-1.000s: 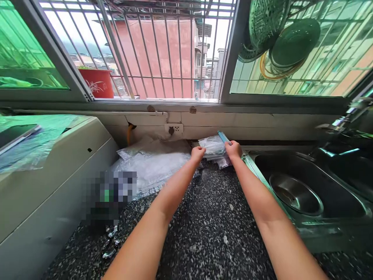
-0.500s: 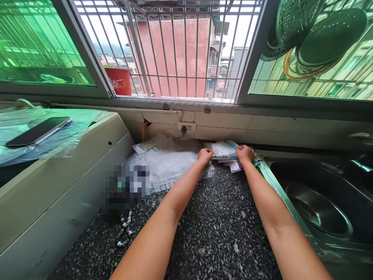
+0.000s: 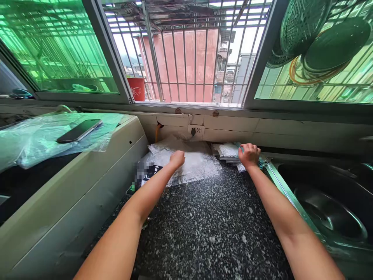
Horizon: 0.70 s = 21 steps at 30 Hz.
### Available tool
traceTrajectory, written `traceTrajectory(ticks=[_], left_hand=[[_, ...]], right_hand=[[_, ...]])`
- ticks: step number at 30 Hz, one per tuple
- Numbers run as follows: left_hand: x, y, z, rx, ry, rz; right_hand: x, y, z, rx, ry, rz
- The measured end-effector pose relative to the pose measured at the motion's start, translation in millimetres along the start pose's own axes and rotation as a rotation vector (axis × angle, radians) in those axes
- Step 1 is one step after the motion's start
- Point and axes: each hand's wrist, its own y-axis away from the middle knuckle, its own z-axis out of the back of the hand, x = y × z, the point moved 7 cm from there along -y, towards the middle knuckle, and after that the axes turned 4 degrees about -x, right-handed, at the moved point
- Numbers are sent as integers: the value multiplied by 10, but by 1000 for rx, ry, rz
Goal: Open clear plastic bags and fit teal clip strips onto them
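My left hand (image 3: pixel 177 158) is closed over a spread of clear plastic bags (image 3: pixel 201 165). Its fingertips are turned away, so whatever they pinch is hidden. To the right, my right hand (image 3: pixel 250 154) lies at the end of a stack of small clear packets (image 3: pixel 229 150), with its fingers bent but apart. A bit of light blue shows beside its thumb; the hand covers the rest. Left of the bags, a dark item with white marks (image 3: pixel 150 173) is partly blurred out.
A metal sink (image 3: pixel 323 210) borders the speckled counter (image 3: pixel 201 233) on the right. At left stands a pale appliance (image 3: pixel 122 163), with a phone (image 3: pixel 79 131) lying on plastic film. A wall socket (image 3: pixel 196 130) with a plug sits behind the bags, below the barred window.
My left hand has moved left, from the packet stack to over the plastic bags. My right hand stays by the stack, its fingers raised slightly. The view has shifted left.
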Motion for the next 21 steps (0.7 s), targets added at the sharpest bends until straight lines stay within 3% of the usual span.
traceTrajectory(ticks=[4, 8, 13, 21], left_hand=[[469, -93, 231, -55, -127, 83], [777, -259, 378, -94, -217, 131], [954, -505, 398, -116, -272, 138], [1062, -690, 242, -91, -252, 106]], right_hand=[[366, 126, 53, 23, -38, 210], [698, 243, 11, 54, -82, 348], [1143, 495, -176, 123, -175, 481], [1749, 1223, -366, 284, -370, 636]])
